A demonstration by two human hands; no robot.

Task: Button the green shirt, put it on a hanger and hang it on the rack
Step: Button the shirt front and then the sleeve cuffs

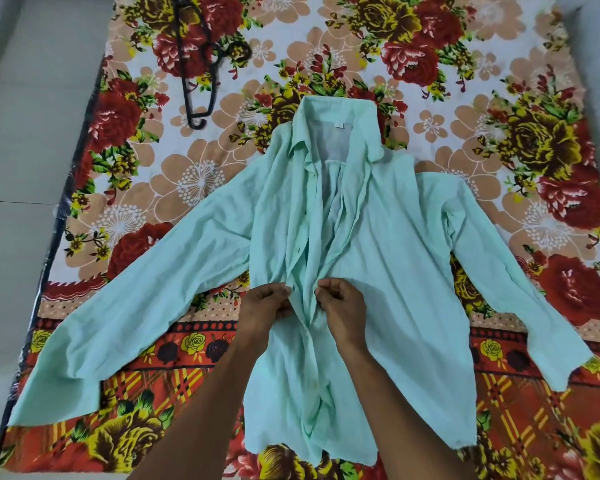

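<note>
A pale green shirt (395, 258) lies face up on a floral blanket, collar away from me and both sleeves spread wide. Its front hangs open from the collar down to the middle. My left hand (264, 304) pinches the left front edge at mid-chest. My right hand (343, 306) pinches the right front edge just beside it, the two hands almost touching. A black hanger (198, 60) lies on the blanket at the far left, apart from the shirt. No rack is in view.
The floral blanket (499, 150) covers the middle of a pale tiled floor (32, 168), which shows along the left side. A dark sheet edge (66, 220) runs under the blanket's left border.
</note>
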